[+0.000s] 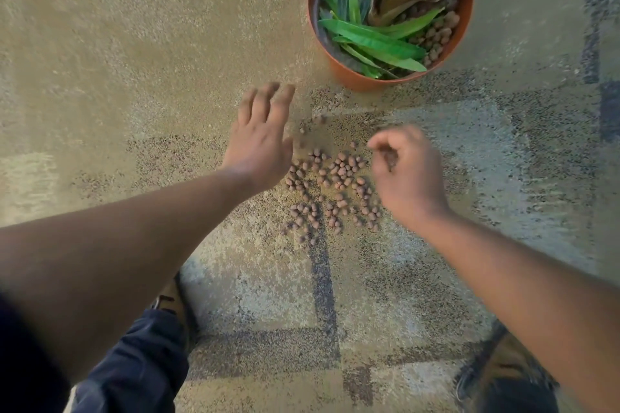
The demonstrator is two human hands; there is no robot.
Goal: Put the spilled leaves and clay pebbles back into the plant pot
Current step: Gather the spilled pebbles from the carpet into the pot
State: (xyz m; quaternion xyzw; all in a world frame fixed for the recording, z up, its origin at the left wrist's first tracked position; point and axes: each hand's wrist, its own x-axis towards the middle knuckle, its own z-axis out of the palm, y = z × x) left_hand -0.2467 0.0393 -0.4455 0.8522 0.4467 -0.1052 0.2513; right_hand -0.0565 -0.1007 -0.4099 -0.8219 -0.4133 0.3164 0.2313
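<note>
Head view, small brown clay pebbles (330,189) scattered on carpet (134,43)

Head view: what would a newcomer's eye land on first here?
Most likely the scatter of brown clay pebbles on the carpet, lying between the two hands. The left hand is spread open beside the pile, while the right hand is curled, seemingly around a few pebbles. Beyond them, at upper right, stands the orange plant pot, with green leaves and some pebbles already inside.
</note>
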